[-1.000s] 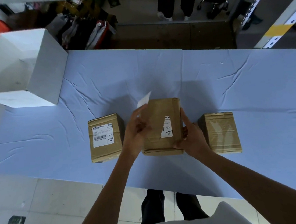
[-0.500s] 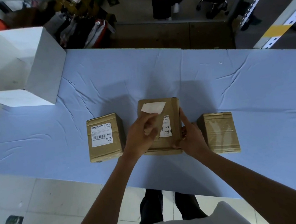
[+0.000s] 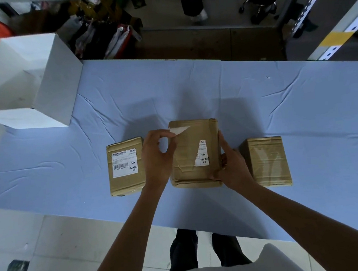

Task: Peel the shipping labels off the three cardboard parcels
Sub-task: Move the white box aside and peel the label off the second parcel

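Note:
Three brown cardboard parcels stand in a row near the front edge of the blue table. The left parcel carries a whole white shipping label. On the middle parcel only the right strip of its label still sticks. My left hand pinches a torn-off piece of label above the parcel's far left corner. My right hand grips the middle parcel's right side. The right parcel shows tape and no label on top.
A large white open box stands at the table's far left corner. Beyond the far edge lie dark floor clutter and a metal rack post. Tiled floor and my legs show below the front edge.
My left hand has pulled the torn label piece off leftwards and now holds it free of the parcel's face, with bare cardboard where it was. My right hand stays on the parcel.

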`<state>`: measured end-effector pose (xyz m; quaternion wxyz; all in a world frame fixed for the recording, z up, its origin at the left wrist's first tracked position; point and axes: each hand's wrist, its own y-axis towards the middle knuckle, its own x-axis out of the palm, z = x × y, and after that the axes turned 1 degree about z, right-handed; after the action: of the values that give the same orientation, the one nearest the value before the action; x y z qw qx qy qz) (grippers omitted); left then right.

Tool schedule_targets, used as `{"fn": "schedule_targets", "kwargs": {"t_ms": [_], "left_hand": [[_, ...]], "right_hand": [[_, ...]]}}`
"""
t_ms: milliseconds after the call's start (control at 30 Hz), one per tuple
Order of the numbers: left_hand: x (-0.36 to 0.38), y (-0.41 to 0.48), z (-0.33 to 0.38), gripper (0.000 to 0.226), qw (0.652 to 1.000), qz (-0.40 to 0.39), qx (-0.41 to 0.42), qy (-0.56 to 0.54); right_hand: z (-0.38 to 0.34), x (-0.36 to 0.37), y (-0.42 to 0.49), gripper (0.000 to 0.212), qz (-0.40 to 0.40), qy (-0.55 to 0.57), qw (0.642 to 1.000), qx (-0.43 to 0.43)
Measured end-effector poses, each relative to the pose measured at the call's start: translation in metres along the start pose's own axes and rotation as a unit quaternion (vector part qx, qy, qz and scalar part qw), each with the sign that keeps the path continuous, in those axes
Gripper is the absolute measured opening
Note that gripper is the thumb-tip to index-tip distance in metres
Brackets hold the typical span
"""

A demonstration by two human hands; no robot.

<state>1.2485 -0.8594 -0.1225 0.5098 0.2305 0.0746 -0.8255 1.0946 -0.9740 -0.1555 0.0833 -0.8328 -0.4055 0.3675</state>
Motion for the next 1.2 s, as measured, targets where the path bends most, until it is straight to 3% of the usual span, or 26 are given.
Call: {"fn": "schedule_targets", "kwargs": {"t_ms": [200,400,567,933,1067,1200], "left_hand": [[0.001,0.003,-0.004,0.008,0.999,0.015,-0.015,-0.028],[0.001,0.004,-0.01,0.02,0.998,0.035,-0.023,-0.04],[-0.002,0.004,-0.013,0.044,0.998,0.048,-0.038,-0.024],[-0.001,0.001,-0.015,0.01,0.998,0.026,-0.05,-0.014],[-0.001,-0.002,-0.012,0.031,0.999,-0.01,-0.025,0.034],[0.001,-0.01,-0.014,0.046,0.993,-0.108,-0.021,0.051]], "right_hand": [[-0.002,-0.001,0.0,0.127,0.001,0.0,1.0,0.005],[0.0,-0.001,0.0,0.125,0.005,0.007,1.0,-0.002],[-0.001,-0.001,0.0,0.126,0.002,0.003,1.0,-0.005],[-0.003,0.001,0.002,0.125,0.001,-0.003,1.0,-0.006],[-0.003,0.001,0.002,0.126,0.002,0.001,1.0,-0.005],[-0.003,0.001,0.003,0.123,0.0,0.006,1.0,-0.005]]}}
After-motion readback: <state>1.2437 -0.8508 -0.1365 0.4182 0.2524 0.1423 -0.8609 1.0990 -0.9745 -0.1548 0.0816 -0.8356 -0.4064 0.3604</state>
